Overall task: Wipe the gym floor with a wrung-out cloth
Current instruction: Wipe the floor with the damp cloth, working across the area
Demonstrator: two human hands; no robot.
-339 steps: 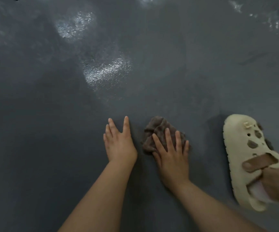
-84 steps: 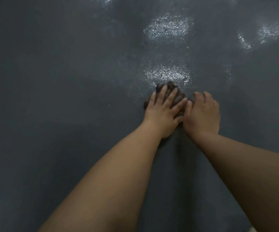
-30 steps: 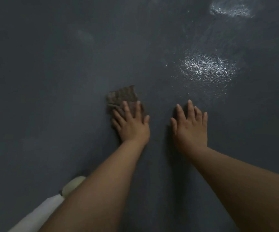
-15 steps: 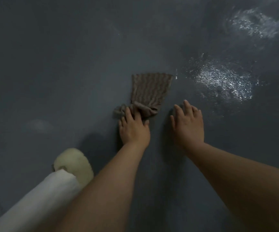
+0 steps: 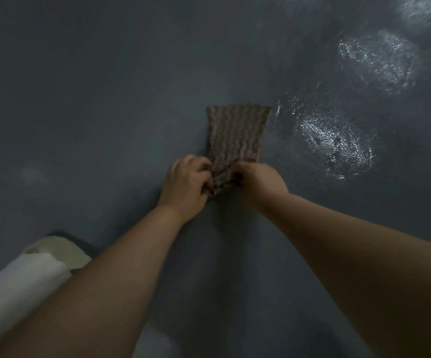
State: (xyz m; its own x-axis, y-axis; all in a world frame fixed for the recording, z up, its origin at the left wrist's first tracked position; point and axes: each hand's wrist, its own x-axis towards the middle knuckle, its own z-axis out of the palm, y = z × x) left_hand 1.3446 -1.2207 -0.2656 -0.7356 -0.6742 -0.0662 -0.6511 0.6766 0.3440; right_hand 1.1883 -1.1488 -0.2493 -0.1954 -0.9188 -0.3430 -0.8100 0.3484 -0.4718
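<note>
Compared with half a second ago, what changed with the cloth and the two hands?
The right hand left the floor and took hold of the cloth's near end; the left hand, which was pressing that end down, now pinches it too. The cloth's far part stayed spread flat on the floor, beside the shiny wet patch.
</note>
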